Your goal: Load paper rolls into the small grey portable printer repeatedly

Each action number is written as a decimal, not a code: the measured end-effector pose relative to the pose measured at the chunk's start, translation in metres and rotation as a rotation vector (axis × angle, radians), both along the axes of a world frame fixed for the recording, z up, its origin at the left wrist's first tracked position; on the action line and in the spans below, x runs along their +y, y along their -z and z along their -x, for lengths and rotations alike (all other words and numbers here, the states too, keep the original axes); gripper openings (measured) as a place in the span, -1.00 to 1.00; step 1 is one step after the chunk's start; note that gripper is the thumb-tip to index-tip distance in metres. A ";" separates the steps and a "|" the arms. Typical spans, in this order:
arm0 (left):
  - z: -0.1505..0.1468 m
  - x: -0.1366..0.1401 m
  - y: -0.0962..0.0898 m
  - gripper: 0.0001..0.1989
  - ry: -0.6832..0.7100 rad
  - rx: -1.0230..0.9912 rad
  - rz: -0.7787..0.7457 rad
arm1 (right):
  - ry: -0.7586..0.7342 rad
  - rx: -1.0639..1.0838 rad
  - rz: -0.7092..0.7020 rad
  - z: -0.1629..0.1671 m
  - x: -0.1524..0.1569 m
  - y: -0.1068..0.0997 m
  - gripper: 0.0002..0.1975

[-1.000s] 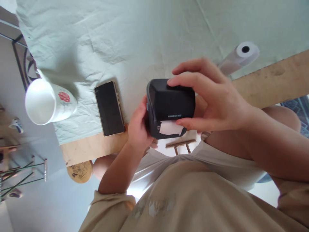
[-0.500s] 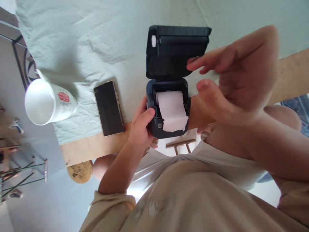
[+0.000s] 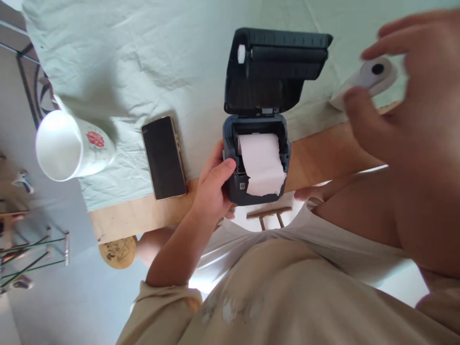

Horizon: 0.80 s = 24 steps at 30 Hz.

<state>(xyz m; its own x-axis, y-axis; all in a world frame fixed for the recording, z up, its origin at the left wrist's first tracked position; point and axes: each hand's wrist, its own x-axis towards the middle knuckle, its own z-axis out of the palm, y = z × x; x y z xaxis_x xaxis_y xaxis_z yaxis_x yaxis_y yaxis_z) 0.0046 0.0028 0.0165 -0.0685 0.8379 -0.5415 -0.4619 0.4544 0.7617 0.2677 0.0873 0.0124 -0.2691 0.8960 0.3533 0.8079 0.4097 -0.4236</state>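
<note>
**White paper showing, lid up**

Our left hand (image 3: 212, 189) grips the open printer (image 3: 257, 165) at the table edge (image 3: 143, 218), its paper roll (image 3: 260, 160) seated inside. Our right hand (image 3: 406, 110) hovers open and empty near the spare roll (image 3: 373, 76). We'd best keep the printer braced and level

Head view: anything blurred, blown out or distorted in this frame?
Head view: the right hand is motion-blurred and looms large near the lens; the left hand, open printer and phone are sharp. The mug interior looks overexposed, and a bright patch glares under the table edge.
</note>
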 end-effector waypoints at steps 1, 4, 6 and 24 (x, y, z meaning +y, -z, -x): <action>0.000 0.001 0.000 -0.51 -0.014 -0.014 -0.005 | -0.034 -0.066 0.017 -0.001 0.000 0.004 -0.51; -0.002 0.003 0.003 -0.53 -0.056 -0.023 -0.064 | -0.023 -0.093 0.095 0.001 0.000 0.013 -0.48; -0.003 0.005 0.005 -0.55 -0.069 -0.009 -0.104 | 0.003 -0.078 0.093 0.001 0.002 0.017 -0.50; -0.003 0.003 0.008 -0.56 -0.059 0.039 -0.135 | 0.140 1.164 0.700 0.026 0.030 0.008 -0.48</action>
